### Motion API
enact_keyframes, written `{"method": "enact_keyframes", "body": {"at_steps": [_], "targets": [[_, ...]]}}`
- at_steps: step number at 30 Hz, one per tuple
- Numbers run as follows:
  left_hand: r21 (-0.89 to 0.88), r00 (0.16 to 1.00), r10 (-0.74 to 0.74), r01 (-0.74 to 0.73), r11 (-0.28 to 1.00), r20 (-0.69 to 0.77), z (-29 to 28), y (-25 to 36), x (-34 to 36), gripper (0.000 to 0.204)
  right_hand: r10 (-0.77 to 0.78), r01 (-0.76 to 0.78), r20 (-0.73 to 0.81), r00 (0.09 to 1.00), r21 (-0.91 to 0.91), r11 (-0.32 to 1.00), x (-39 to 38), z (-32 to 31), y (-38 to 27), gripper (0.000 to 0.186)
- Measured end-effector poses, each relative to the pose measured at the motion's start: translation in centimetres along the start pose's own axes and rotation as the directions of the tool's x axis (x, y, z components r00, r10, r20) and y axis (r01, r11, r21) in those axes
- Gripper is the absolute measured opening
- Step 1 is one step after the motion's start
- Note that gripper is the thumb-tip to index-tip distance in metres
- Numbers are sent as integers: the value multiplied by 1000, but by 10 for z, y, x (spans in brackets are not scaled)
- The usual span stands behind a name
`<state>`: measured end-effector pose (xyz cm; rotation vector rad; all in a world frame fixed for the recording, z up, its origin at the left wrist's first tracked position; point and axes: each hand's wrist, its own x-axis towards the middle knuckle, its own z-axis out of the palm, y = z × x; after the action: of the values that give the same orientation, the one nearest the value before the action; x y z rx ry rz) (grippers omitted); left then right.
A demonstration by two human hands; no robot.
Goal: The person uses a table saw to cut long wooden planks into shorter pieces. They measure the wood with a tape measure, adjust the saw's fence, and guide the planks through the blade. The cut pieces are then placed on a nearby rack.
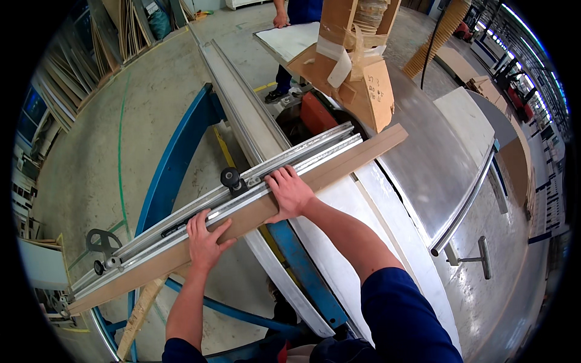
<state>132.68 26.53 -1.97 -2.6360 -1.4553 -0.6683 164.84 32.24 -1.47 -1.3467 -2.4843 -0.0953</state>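
Note:
A long, narrow brown board (357, 160) lies diagonally across the machine along a silver aluminium fence (148, 249). My left hand (207, 242) grips the board left of the middle, fingers over its far edge onto the fence and thumb angled out to the right. Farther right, my right hand (289, 195) is wrapped over the board, fingertips on the fence and thumb on the near side. A black knob (230, 176) stands on the fence between and beyond my hands. The board's right end reaches over the metal saw table (430, 175).
A cardboard-and-tape hood (354, 66) stands over the far table. Beyond it, another person's hand (281, 19) rests by a white panel (296, 41). A blue curved frame (172, 157) lies left, with sheets (57, 91) leaning farther back. A wooden strip (140, 317) sits below the board's left part.

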Motion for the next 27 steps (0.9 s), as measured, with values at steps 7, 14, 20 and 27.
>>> {"method": "enact_keyframes", "body": {"at_steps": [7, 14, 20, 27], "targets": [[-48, 999, -33, 32, 998, -10, -7, 4, -2, 55, -8, 8, 2, 1000, -2, 1000, 1, -7, -4, 117], [-94, 997, -56, 50, 994, -57, -13, 7, -2, 49, 10, -10, 12, 1000, -56, 998, 2, -10, -10, 117], [-171, 987, -142, 127, 977, -79, -13, 9, -3, 47, 20, -19, 12, 1000, -97, 995, 4, -8, -13, 119], [-214, 980, -166, 140, 967, -106, -14, 12, -4, 47, 32, -28, 32, 999, -116, 993, 5, -9, -15, 122]]}}
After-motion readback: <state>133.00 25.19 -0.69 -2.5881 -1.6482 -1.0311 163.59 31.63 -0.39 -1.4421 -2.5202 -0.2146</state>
